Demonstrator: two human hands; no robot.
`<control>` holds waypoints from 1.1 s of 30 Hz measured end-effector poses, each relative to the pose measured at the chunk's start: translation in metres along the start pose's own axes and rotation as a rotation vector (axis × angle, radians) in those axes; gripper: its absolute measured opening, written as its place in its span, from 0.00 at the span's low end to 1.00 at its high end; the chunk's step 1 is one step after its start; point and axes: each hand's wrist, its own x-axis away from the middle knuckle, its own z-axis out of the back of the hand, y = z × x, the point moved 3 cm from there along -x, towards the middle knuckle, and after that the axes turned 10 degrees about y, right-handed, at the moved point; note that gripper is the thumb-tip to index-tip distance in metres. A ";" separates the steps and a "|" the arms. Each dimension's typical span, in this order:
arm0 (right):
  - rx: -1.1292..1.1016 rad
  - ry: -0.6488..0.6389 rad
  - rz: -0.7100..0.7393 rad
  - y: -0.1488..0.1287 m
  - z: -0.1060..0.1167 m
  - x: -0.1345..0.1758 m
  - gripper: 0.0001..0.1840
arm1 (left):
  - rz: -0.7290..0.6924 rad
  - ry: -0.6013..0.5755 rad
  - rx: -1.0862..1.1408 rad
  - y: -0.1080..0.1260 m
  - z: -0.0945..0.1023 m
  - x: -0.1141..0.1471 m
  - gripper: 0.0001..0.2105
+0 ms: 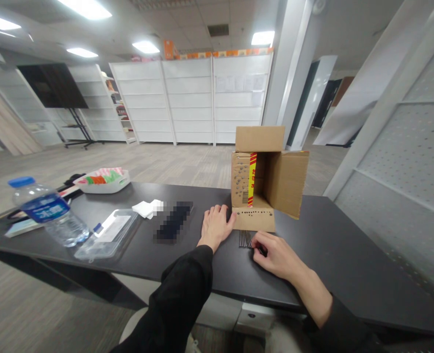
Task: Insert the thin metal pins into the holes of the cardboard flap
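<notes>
My left hand lies palm down on the dark table, fingers stretched out, its thumb against the left edge of a cardboard box's lower flap. The brown cardboard box stands with its opening towards me and its flaps folded out. Small dark holes or studs dot its left side, and a row of them crosses the lower flap. Just in front of that flap, several thin dark metal rods lie side by side. My right hand is closed at their right end, fingertips pinched together; what they hold is hidden.
Left of my hands lie a blurred dark flat object, white tissues and a clear plastic case. A water bottle and a white basket stand farther left. A perforated partition borders the table's right side.
</notes>
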 end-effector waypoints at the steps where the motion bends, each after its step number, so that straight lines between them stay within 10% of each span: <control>1: -0.004 -0.003 -0.004 0.000 0.000 0.000 0.07 | 0.004 -0.002 0.001 0.000 0.000 0.000 0.19; 33: 0.000 0.002 -0.033 0.005 -0.002 0.000 0.08 | -0.010 0.000 -0.004 0.000 0.000 0.000 0.20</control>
